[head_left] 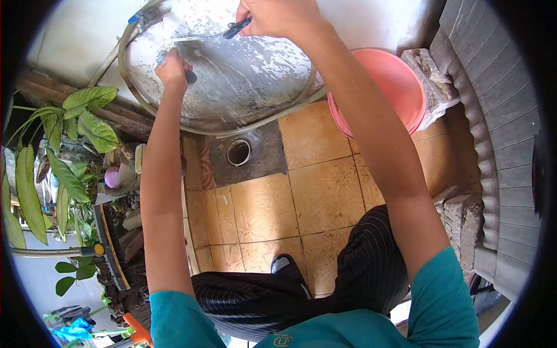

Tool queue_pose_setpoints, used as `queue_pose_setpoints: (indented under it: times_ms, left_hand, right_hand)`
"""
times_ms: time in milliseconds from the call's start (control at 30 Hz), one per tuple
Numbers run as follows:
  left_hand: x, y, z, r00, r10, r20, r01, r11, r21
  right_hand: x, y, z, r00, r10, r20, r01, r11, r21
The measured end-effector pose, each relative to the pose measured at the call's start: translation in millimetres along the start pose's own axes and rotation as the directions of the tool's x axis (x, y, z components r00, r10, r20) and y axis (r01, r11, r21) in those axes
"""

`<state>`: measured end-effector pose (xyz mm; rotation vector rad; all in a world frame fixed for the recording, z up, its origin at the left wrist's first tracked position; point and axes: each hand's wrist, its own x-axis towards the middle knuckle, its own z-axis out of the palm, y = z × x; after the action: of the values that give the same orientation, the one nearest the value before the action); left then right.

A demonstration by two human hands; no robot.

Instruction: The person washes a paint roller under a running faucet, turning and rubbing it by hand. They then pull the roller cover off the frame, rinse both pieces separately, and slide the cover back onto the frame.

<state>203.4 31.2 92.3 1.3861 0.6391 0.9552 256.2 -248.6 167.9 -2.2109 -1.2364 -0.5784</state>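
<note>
My right hand [278,16], at the top, is closed around the dark handle of a tool [237,28]. A long, thin, pale strip like a blade runs from this handle toward my left hand. My left hand [172,71] is closed around a small object, its dark rounded end [191,77] poking out beside the palm and a bluish bit showing above the fingers. The rest of that object is hidden. Both hands are in front of a wet, grey-and-white patched surface [243,75], with a pale hose [220,132] looping around it.
A round drain hole [238,152] opens in the floor below the hose. Yellow-brown tiles [261,211] cover the floor. To the right stands a pink basin [391,81] against rough blocks [432,81]. Leafy plants [96,130] and a squeegee [111,246] are at left.
</note>
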Motion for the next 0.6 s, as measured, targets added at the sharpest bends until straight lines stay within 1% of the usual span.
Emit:
queue_pose_setpoints:
  times_ms: [33, 100, 133, 200, 233, 300, 367, 433, 500, 533, 567, 600]
  left_hand:
    - [2.0, -2.7, -1.2, 1.000, 0.000, -0.005, 0.000, 1.000, -0.001]
    - [4.9, -7.8, -3.7, 0.998, 0.036, 0.050, -0.036, 0.999, -0.010]
    - [5.5, -10.3, -5.8, 0.998, 0.046, 0.047, -0.045, 0.999, -0.013]
    - [3.7, -12.1, -14.5, 0.963, 0.072, 0.260, -0.089, 0.994, 0.055]
    - [0.5, -9.1, -19.9, 0.919, 0.053, 0.392, -0.091, 0.992, 0.081]
    - [-0.6, 2.5, -30.3, 0.867, -0.041, 0.496, 0.048, 0.999, -0.002]
    - [-4.8, 26.5, -34.1, 0.874, -0.039, 0.484, 0.059, 0.998, -0.026]
    - [-7.0, 42.9, -41.0, 0.885, -0.045, 0.464, 0.077, 0.996, -0.050]
    - [0.7, 57.3, -44.6, 0.845, 0.031, 0.534, -0.105, 0.989, 0.108]
    - [1.9, 63.4, -46.0, 0.815, 0.058, 0.577, -0.150, 0.982, 0.113]
    - [1.4, 66.9, -46.7, 0.817, 0.065, 0.573, -0.158, 0.981, 0.114]
    - [0.1, 68.4, -45.8, 0.831, 0.088, 0.549, -0.222, 0.958, 0.182]
  right_hand:
    - [-0.1, -0.5, 0.5, 1.000, -0.005, 0.002, 0.005, 1.000, 0.001]
    - [0.6, -1.2, -0.1, 1.000, 0.028, 0.002, -0.028, 1.000, -0.002]
    - [0.7, -0.3, -0.2, 1.000, 0.021, -0.006, -0.021, 1.000, -0.001]
    - [1.7, 1.0, 1.0, 0.998, 0.046, 0.044, -0.044, 0.998, -0.045]
    - [2.9, 0.2, -0.5, 0.999, 0.035, 0.032, -0.033, 0.999, -0.037]
    - [3.3, -0.2, -2.8, 0.988, 0.123, 0.095, -0.119, 0.991, -0.055]
    - [1.7, -3.2, -11.0, 0.983, 0.137, 0.123, -0.130, 0.989, -0.064]
    - [0.7, -2.7, -10.1, 0.991, 0.108, 0.080, -0.105, 0.994, -0.034]
    - [1.3, -1.3, -11.7, 0.993, 0.093, 0.065, -0.094, 0.996, 0.001]
    - [1.7, -2.1, -14.6, 0.995, 0.087, 0.051, -0.089, 0.996, 0.029]
    - [1.8, -2.8, -17.4, 0.996, 0.081, 0.045, -0.082, 0.996, 0.033]
    - [1.3, -3.0, -20.7, 0.993, 0.109, 0.054, -0.111, 0.993, 0.047]
